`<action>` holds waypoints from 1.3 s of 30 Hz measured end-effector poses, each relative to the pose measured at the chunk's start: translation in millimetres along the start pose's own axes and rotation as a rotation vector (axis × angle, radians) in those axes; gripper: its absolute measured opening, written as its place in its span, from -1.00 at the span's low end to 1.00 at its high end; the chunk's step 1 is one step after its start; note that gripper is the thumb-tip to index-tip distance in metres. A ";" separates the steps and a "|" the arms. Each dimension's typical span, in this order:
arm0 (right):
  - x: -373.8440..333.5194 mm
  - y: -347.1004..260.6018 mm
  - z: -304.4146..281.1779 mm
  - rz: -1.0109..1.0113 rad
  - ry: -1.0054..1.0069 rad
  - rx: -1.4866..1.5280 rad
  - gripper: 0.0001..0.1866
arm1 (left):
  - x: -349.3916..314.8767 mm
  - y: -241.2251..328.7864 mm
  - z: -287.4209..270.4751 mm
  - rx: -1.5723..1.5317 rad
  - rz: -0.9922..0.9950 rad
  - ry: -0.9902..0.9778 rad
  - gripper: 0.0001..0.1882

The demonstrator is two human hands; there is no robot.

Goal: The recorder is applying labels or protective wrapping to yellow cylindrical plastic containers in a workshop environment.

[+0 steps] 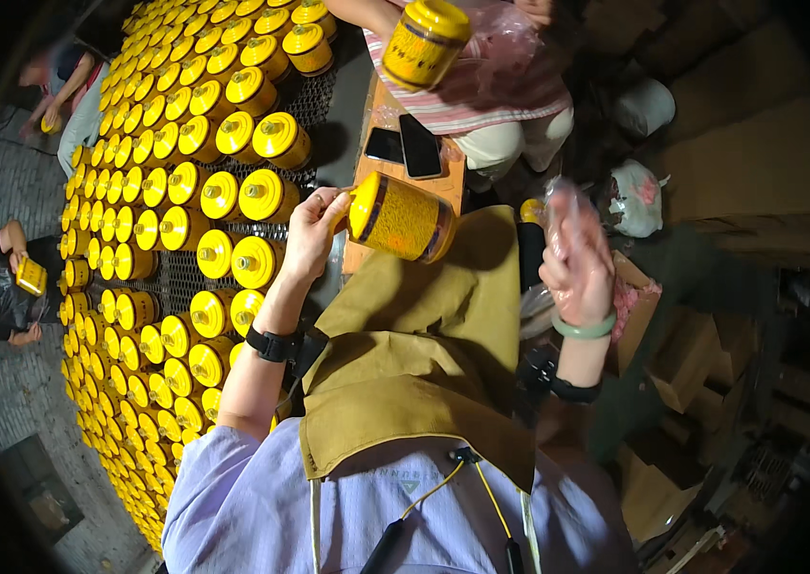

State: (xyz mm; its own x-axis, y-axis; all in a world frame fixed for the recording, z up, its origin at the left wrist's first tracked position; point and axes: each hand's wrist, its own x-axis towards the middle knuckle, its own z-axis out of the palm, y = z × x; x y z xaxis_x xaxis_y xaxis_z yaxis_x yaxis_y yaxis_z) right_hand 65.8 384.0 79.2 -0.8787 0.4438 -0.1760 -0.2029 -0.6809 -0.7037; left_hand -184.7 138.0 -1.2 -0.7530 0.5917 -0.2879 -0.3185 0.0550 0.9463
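Note:
My left hand (313,230) pinches the small stem on the lid of a yellow cylindrical canister (403,220). The canister is tilted on its side above my lap, its speckled yellow body edged by dark bands. Off to the right, my right hand (579,258) is raised and away from the canister. Clear thin plastic (565,203) covers its upper fingers, which are smeared by motion; whether it is worn or held I cannot tell. A mustard-coloured apron (414,335) lies over my lap beneath both hands.
Many yellow canisters (257,261) stand in rows on a dark mesh surface (185,273) at left. Two phones (421,146) lie on a wooden bench (454,182). Opposite, a person holds another canister (424,43); two people work far left. Cardboard boxes (687,359) and a white plastic bag (636,199) are at right.

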 end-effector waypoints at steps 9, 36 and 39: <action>19.9 64.6 -2.5 -0.401 0.298 -1.155 -0.67 | -3.6 10.9 -27.9 -0.095 -0.011 0.124 -0.71; 58.6 73.1 57.0 -0.871 0.277 -1.727 -0.84 | -21.0 3.4 24.1 -0.266 0.167 0.199 -0.75; 64.7 73.0 57.7 -0.785 0.298 -1.424 -0.85 | -22.4 7.2 25.5 -0.240 0.178 0.211 -0.75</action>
State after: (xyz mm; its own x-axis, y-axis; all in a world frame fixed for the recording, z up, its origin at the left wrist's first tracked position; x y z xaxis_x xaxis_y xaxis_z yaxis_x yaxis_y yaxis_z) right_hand -30.8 329.3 56.2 -0.6167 0.6037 0.5053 0.1526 0.7213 -0.6756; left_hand -155.5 145.7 15.8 -0.9031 0.3945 -0.1695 -0.2789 -0.2386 0.9302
